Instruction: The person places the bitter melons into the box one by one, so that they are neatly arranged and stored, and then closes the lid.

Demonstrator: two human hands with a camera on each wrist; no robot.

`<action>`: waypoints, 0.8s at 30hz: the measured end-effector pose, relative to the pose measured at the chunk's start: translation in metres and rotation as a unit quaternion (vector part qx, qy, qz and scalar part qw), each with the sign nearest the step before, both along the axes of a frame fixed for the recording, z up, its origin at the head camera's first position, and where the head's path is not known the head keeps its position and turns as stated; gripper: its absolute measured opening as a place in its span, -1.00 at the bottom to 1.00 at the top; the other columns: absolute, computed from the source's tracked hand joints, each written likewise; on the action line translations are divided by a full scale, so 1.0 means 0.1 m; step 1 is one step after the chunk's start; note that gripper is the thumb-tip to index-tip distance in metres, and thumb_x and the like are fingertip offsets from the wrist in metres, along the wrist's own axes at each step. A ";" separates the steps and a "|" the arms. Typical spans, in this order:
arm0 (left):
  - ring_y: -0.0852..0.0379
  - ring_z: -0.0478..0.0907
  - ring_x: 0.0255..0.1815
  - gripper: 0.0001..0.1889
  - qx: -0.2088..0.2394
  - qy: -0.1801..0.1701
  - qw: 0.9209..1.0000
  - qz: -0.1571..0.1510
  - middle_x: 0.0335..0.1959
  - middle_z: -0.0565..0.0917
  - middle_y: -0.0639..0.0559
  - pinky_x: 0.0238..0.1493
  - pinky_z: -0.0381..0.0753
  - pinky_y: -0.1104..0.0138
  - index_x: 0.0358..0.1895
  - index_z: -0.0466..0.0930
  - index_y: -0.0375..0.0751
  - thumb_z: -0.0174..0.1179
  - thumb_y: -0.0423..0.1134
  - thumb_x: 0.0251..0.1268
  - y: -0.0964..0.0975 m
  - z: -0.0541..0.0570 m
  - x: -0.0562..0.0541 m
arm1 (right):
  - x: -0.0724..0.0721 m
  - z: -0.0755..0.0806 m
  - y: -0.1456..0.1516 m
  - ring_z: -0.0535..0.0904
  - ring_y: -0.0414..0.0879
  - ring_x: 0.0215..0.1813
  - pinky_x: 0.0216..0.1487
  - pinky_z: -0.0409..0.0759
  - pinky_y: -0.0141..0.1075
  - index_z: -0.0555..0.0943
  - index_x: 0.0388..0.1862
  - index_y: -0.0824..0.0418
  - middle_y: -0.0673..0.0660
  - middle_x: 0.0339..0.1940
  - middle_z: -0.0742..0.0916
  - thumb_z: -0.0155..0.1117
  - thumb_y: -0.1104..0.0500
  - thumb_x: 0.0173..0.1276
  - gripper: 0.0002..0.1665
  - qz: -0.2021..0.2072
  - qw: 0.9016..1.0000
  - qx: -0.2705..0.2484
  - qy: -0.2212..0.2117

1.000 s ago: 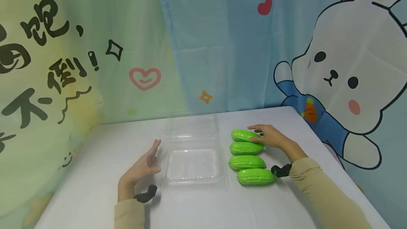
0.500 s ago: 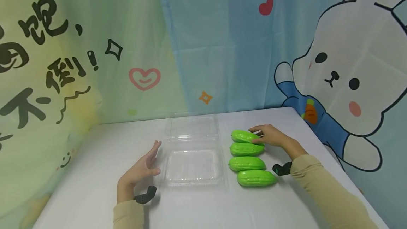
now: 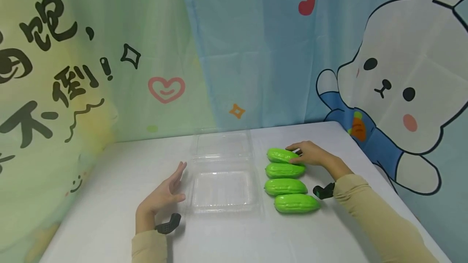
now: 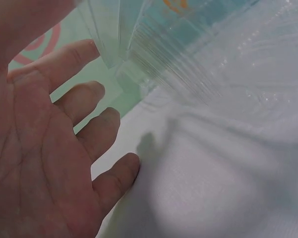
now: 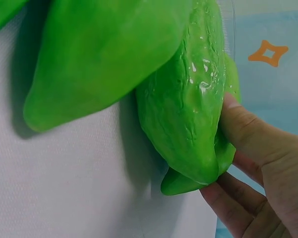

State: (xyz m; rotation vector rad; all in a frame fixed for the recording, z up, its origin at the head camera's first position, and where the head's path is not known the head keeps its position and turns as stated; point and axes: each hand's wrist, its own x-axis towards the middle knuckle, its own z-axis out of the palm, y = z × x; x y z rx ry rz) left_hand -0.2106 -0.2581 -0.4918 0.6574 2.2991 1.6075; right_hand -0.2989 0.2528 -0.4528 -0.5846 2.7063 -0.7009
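Several bright green, ridged bitter melons lie crosswise in a column on the white table. At the far end, my right hand (image 3: 310,153) has thumb and fingers around the right end of the farthest bitter melon (image 3: 280,155). In the right wrist view that melon (image 5: 230,77) is mostly hidden behind the second bitter melon (image 5: 183,124), the thumb on its side and the fingers curled near its tip. My left hand (image 3: 164,194), fingers extended and thumb apart, is beside the left wall of a clear plastic clamshell box (image 3: 223,190). It holds nothing.
The box's lid (image 3: 222,145) lies folded back behind its base. Nearer to me are the third bitter melon (image 3: 286,186) and the nearest one (image 3: 297,203). A printed curtain (image 3: 234,52) hangs along the back edge of the white table (image 3: 226,238).
Both hands stay almost where they were. The right hand's fingers have closed slightly on the farthest bitter melon, which still lies in the column.
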 end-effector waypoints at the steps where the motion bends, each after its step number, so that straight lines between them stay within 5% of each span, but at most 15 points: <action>1: -0.16 -0.28 0.56 0.07 0.000 0.001 1.000 -0.001 0.56 -0.35 -0.15 0.32 0.01 0.72 0.54 -0.19 0.05 0.37 -0.35 0.05 0.00 0.00 -0.01 | 0.00 0.00 0.00 0.53 0.27 0.20 0.18 0.55 0.05 0.45 0.29 0.26 0.30 0.28 0.54 0.29 -0.07 0.27 -0.31 -0.001 1.000 0.000 0.000; 12: -0.23 -0.26 0.55 0.03 -0.001 0.019 1.000 -0.015 0.55 -0.31 -0.21 0.32 0.01 0.73 0.54 -0.17 -0.06 0.36 -0.35 0.07 0.02 -0.01 -0.04 | 0.03 0.00 0.04 0.54 0.26 0.18 0.16 0.56 0.03 0.49 0.25 0.26 0.31 0.23 0.57 0.29 -0.06 0.28 -0.35 -0.020 1.000 -0.006 -0.001; 24: -0.26 -0.26 0.54 0.02 -0.002 0.020 1.000 -0.018 0.55 -0.30 -0.21 0.30 0.02 0.74 0.53 -0.21 -0.16 0.32 -0.40 0.10 0.02 -0.01 0.04 | 0.01 0.05 -0.01 0.49 0.21 0.24 0.23 0.50 0.06 0.47 0.28 0.26 0.29 0.23 0.59 0.30 0.02 0.28 -0.36 -0.001 0.999 0.032 -0.020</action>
